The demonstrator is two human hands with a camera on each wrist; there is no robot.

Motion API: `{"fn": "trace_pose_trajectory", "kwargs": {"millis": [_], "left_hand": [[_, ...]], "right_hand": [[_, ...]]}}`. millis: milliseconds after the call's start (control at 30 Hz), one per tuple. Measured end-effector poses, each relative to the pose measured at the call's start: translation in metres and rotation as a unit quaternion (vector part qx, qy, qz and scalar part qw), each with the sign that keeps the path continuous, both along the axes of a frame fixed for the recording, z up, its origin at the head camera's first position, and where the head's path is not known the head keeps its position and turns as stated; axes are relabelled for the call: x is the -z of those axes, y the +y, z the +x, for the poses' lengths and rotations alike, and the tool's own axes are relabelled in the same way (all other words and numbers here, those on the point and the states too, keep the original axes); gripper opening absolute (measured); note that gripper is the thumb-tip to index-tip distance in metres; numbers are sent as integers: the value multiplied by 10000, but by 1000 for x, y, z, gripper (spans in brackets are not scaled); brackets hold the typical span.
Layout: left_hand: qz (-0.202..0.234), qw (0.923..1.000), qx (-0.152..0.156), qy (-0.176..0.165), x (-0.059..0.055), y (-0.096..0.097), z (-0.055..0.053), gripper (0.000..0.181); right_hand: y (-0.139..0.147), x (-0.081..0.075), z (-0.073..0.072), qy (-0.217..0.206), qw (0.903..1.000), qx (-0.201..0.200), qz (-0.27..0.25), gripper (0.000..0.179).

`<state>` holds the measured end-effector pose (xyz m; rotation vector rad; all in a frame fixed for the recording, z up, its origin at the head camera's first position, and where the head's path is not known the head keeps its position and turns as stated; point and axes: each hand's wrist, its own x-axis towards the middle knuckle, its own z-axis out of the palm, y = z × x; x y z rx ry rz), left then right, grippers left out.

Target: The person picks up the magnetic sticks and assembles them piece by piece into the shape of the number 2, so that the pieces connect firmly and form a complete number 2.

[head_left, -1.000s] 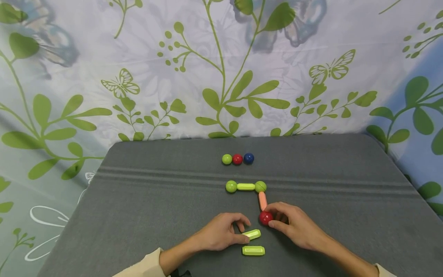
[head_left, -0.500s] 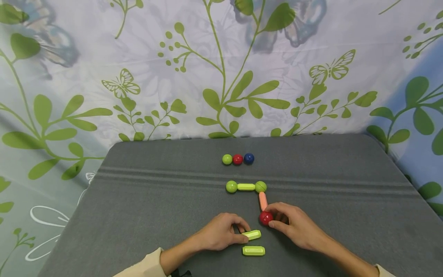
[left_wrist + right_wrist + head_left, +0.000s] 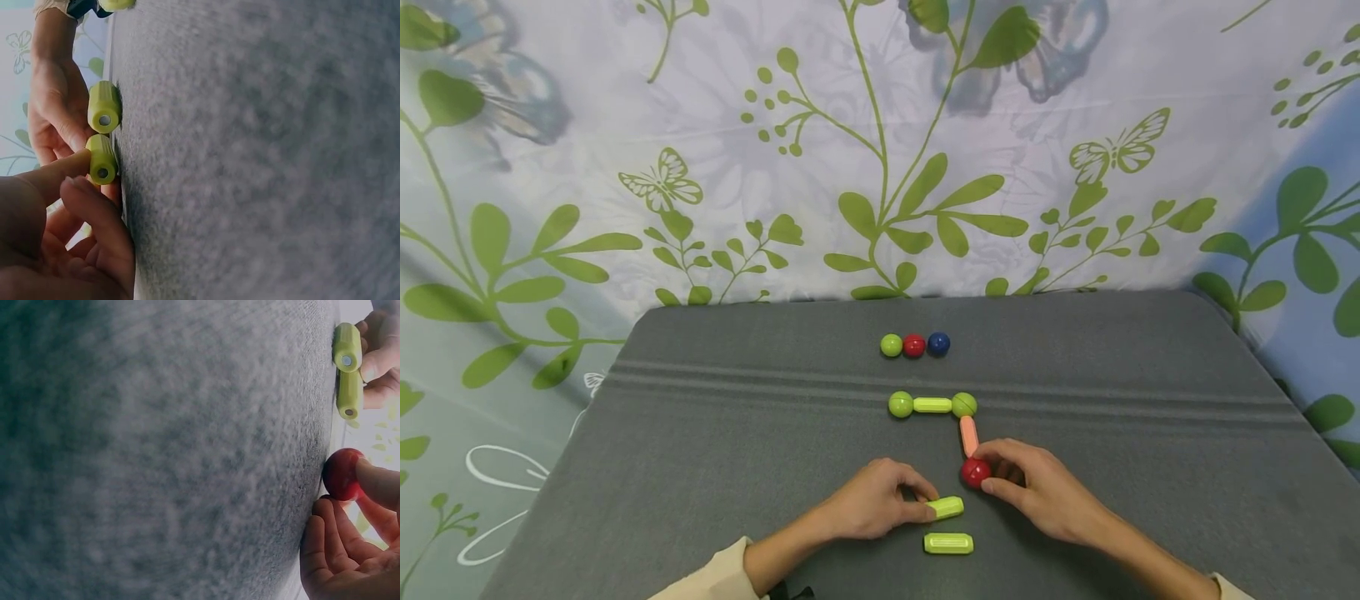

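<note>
In the head view my left hand pinches a yellow-green stick at its left end, between thumb and fingers. A second yellow-green stick lies just nearer to me, apart from it. Silvery dots show on the stick ends in both wrist views. My right hand holds a red ball by thumb and fingertips. That ball joins an orange stick, which runs up to a green ball. From there a yellow-green stick leads left to another green ball.
Farther back on the grey cloth-covered table, a small green ball, a red ball and a blue ball sit in a row. Behind the table's far edge hangs a leaf-patterned curtain.
My left hand has shifted very slightly at the stick's left end. The right hand, the red ball and the joined pieces look unmoved.
</note>
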<state>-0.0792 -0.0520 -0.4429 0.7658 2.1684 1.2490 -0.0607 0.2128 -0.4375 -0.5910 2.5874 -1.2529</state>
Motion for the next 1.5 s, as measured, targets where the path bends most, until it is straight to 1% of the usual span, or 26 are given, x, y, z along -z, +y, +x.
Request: {"fn": "trace_pose_trajectory", "kwargs": {"millis": [100, 167, 267, 333, 500, 633, 833, 1167, 1400, 1500], "left_hand": [[154, 9996, -6, -215, -1, -2, 0, 12], [201, 9991, -79, -372, -2, -3, -1, 12], [162, 9986, -227, -457, -5, -4, -3, 12], [126, 9987, -292, -410, -6, -3, -5, 13], [20, 9990, -432, -144, -7, 1, -10, 13], [-56, 9988, -489, -50, -7, 6, -13, 12], [-91, 9987, -495, -75, -5, 9, -16, 12], [-120, 9985, -532, -56, -6, 7, -17, 15], [-110, 9984, -492, -258, -5, 7, -18, 15], [-118, 9984, -486, -248, -5, 6, -18, 15]], "right_hand": [[0, 0, 0, -3, 10000, 8, 8, 24], [0, 0, 0, -11, 10000, 10, -6, 24], [0, 1, 0, -18, 10000, -3, -48, 24], [0, 1, 0, -16, 10000, -5, -57, 24], [-1, 0, 0, -37, 10000, -11, -68, 24], [-1, -1, -1, -113, 9999, 11, -32, 24], [0, -1, -1, -141, 9999, -1, -63, 23], [2, 1, -3, 30, 9997, -179, -176, 23], [0, 0, -5, -66, 9996, -160, -202, 23], [-2, -1, -5, -82, 9996, -143, -235, 22]]}}
